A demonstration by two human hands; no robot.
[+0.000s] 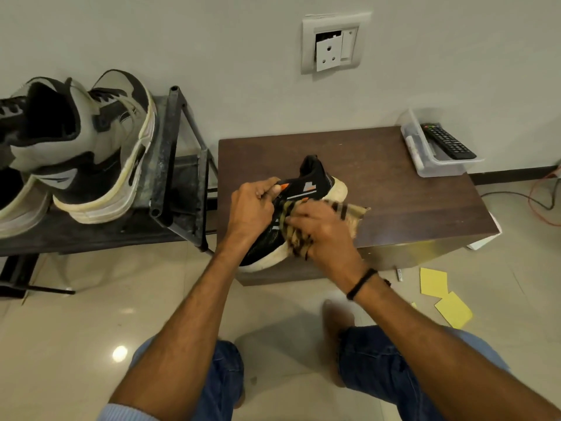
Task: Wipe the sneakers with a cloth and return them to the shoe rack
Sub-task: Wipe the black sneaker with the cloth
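Note:
A black sneaker (315,185) with orange marks and a cream sole lies on the low brown table (394,196), its toe over the table's front edge. My left hand (250,208) is closed on the sneaker's upper near the laces. A tan checked cloth (349,212) is pressed against the sneaker's side by my right hand (324,232). The middle of the sneaker is hidden under both hands. A grey and black sneaker (100,147) stands on the dark shoe rack (170,165) at the left, with another shoe (18,202) beside it.
A clear plastic box (437,159) holding a black remote (447,141) sits on the table's far right corner. Yellow paper pieces (443,296) lie on the tiled floor at the right. A wall socket (332,44) is above the table. Cables (540,202) trail at far right.

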